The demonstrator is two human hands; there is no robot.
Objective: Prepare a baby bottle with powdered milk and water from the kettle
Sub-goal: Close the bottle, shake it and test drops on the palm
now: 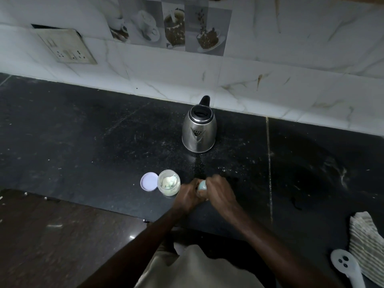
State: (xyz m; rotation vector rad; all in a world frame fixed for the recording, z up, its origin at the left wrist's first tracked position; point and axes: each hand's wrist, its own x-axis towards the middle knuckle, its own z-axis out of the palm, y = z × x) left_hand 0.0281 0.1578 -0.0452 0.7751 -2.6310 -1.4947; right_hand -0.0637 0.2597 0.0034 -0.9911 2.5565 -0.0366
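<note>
Both of your hands meet near the front edge of the dark stone counter (83,125), wrapped around the baby bottle (202,185); only a small pale blue-white patch of it shows between your fingers, so its cap or teat cannot be made out; your left hand (190,194) closes on it from the left, and your right hand (218,190) closes over it from the right and above, knuckles toward the camera.

Just left of your left hand stands the open powder jar (168,182), clear-walled, with pale powder inside and what looks like a small scoop resting in it; its round lilac lid (149,181) lies flat on the counter, touching or nearly touching the jar's left side.

Farther back, close to the tiled wall (270,80), the steel kettle (199,129) stands upright, its spout facing you and its black handle toward the wall; its lid area looks dark, and you cannot tell whether it is shut.

At the far right edge of the counter lies a folded striped cloth (365,240), with a white plastic utensil (345,265) beside it; a switch plate (66,46) sits on the wall at upper left.
</note>
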